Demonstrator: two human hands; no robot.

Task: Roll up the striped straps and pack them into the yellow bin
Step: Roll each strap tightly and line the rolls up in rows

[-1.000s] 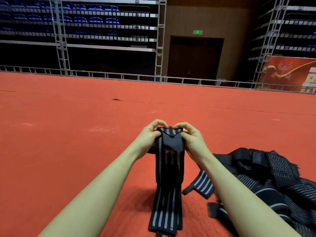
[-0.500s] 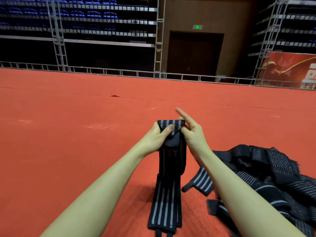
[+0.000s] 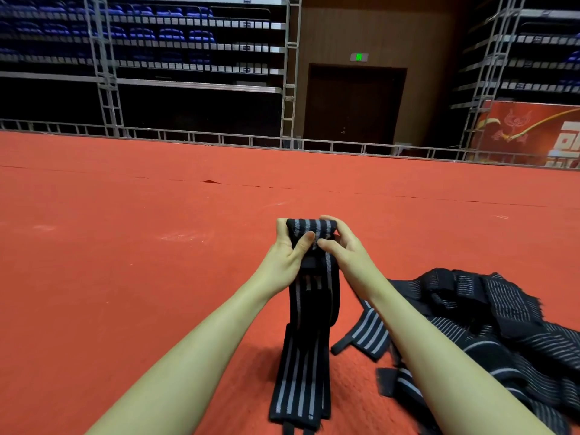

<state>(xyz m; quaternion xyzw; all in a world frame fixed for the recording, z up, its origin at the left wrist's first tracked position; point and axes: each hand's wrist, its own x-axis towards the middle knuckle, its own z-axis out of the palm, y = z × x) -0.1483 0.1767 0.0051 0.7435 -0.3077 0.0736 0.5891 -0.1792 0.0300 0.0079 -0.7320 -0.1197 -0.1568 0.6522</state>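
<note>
A black strap with grey stripes [image 3: 303, 365] hangs upright in front of me, its top end curled into a small roll between both hands. My left hand [image 3: 287, 255] grips the roll's left side, thumb pressed on its front. Gripping the right side is my right hand [image 3: 343, 249], fingers over the top. The strap's lower end trails onto the red floor. The yellow bin is out of view.
A heap of several more black striped straps [image 3: 489, 324] lies on the red carpet [image 3: 125, 262] to my right, one loose end [image 3: 365, 335] reaching toward the hanging strap. A metal rail [image 3: 219, 139] and seating stands close the far side.
The strap's top end has been turned over into a thicker roll. My right index finger, raised half a second ago, is back down on the roll.
</note>
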